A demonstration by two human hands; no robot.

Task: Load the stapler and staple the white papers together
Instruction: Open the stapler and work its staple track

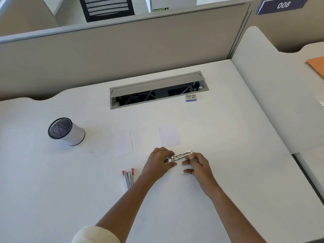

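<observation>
Centre of desk, just short of the papers: stapler opened up, gripped at one end by left hand, pinched at the other by right hand. Looks like the loading step, sheets not yet stacked. Box way back by the cable slot. Next, probably: seat staples straight, snap shut, stack sheets.

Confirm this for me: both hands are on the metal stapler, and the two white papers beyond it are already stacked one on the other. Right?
Not stacked. In the head view the left white paper and the right white paper lie apart on the desk, beyond the metal stapler. The left hand and right hand are both on it.
</observation>
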